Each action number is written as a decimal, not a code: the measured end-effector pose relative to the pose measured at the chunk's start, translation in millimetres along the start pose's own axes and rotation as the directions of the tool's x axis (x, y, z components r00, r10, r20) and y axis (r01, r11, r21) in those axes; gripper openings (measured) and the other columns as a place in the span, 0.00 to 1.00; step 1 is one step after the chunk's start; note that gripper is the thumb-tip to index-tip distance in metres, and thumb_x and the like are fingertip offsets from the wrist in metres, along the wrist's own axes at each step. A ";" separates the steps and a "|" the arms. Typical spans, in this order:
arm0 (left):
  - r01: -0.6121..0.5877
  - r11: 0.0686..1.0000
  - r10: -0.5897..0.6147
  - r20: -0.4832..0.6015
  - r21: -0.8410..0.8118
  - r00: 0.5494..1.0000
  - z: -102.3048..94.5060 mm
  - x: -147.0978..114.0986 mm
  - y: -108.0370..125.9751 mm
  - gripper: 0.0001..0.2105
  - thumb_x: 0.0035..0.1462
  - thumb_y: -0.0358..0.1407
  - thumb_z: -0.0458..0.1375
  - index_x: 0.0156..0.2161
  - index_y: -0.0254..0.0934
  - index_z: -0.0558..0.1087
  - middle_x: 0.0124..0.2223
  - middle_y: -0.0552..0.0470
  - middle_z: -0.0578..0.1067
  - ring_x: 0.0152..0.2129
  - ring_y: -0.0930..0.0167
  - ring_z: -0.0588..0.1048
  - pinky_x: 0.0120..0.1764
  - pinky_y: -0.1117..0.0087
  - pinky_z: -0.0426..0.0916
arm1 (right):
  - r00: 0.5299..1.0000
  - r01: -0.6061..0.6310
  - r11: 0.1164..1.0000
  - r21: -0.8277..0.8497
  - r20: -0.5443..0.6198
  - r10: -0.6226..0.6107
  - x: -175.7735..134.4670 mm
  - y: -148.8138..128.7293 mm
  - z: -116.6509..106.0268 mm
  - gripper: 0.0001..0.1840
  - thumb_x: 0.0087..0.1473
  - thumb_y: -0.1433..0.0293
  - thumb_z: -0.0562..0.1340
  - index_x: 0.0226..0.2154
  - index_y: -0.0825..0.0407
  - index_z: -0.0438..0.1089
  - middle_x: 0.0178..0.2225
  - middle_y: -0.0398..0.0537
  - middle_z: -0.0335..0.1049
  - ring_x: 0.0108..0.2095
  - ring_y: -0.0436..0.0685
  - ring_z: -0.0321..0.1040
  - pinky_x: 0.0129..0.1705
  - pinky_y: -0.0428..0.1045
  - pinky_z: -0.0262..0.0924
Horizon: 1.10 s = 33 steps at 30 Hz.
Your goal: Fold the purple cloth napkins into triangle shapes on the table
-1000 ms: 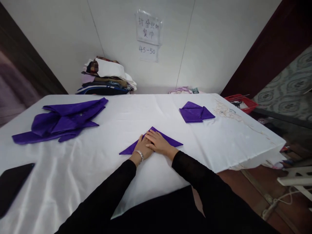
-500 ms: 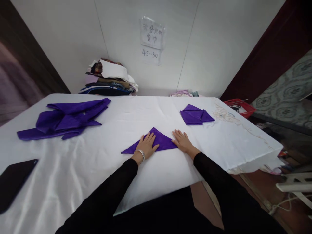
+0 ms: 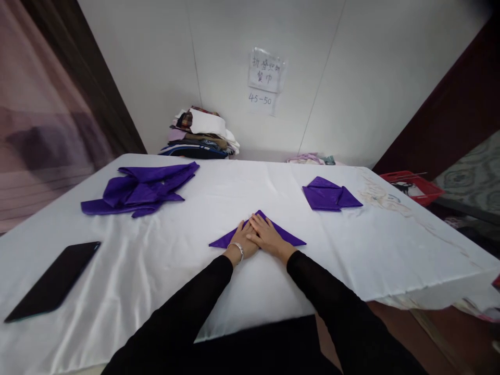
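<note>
A purple cloth napkin (image 3: 287,235), folded into a flat triangle, lies on the white tablecloth (image 3: 250,291) in front of me, its peak pointing away. My left hand (image 3: 244,240), with a silver bracelet at the wrist, presses flat on the middle of it. Partly over the left fingers lies my right hand (image 3: 267,235), also flat with fingers stretched. Neither hand grasps anything. The centre of the triangle is hidden beneath both hands.
Loose purple napkins (image 3: 144,190) lie heaped at the left, and a folded purple napkin (image 3: 330,195) rests at the right. A dark tablet (image 3: 54,278) lies front left. Folded clothes (image 3: 203,136) are stacked by the wall; a red basket (image 3: 425,190) stands beyond the right edge.
My right hand has moved left from the triangle's right corner onto its middle, overlapping my left hand. The camera view has shifted, so everything sits further right in the picture.
</note>
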<state>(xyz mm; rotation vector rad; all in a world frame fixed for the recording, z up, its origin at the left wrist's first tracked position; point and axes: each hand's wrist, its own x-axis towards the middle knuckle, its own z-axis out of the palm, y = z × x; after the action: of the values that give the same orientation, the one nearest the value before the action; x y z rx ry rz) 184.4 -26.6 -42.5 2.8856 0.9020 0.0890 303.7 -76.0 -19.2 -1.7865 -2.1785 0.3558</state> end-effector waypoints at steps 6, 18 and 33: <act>0.016 0.998 -0.018 -0.026 -0.061 1.000 -1.5 0.5 2.9 0.29 0.59 0.43 0.43 0.64 0.40 0.46 0.66 0.50 0.48 0.62 0.63 0.44 0.60 0.54 0.39 | 0.998 -0.062 0.998 -0.017 -0.013 0.061 -3.9 18.0 2.4 0.37 0.59 0.50 0.42 0.63 0.56 0.42 0.64 0.53 0.38 0.64 0.56 0.33 0.62 0.56 0.29; 0.360 0.933 -0.360 0.008 -0.006 0.933 -14.4 -48.5 -64.0 0.27 0.62 0.46 0.34 0.63 0.36 0.50 0.66 0.50 0.48 0.62 0.65 0.44 0.60 0.50 0.39 | 0.992 -0.097 0.985 -0.142 0.071 0.107 -4.9 26.9 3.4 0.40 0.57 0.46 0.39 0.63 0.54 0.42 0.65 0.50 0.37 0.64 0.57 0.30 0.62 0.59 0.26; 0.170 0.983 -0.176 -0.097 -0.070 0.980 -22.3 -27.7 -19.1 0.30 0.60 0.51 0.41 0.62 0.36 0.53 0.65 0.48 0.49 0.62 0.60 0.45 0.60 0.50 0.35 | 0.994 -0.079 0.981 -0.176 0.060 0.090 -4.5 30.3 8.9 0.39 0.57 0.47 0.39 0.63 0.54 0.42 0.65 0.50 0.37 0.64 0.57 0.29 0.61 0.59 0.26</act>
<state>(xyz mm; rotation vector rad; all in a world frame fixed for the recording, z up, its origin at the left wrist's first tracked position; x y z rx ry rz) 148.9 -24.7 -23.4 2.7542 1.1436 0.2465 328.5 -74.4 -39.1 -1.9920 -2.2462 0.2554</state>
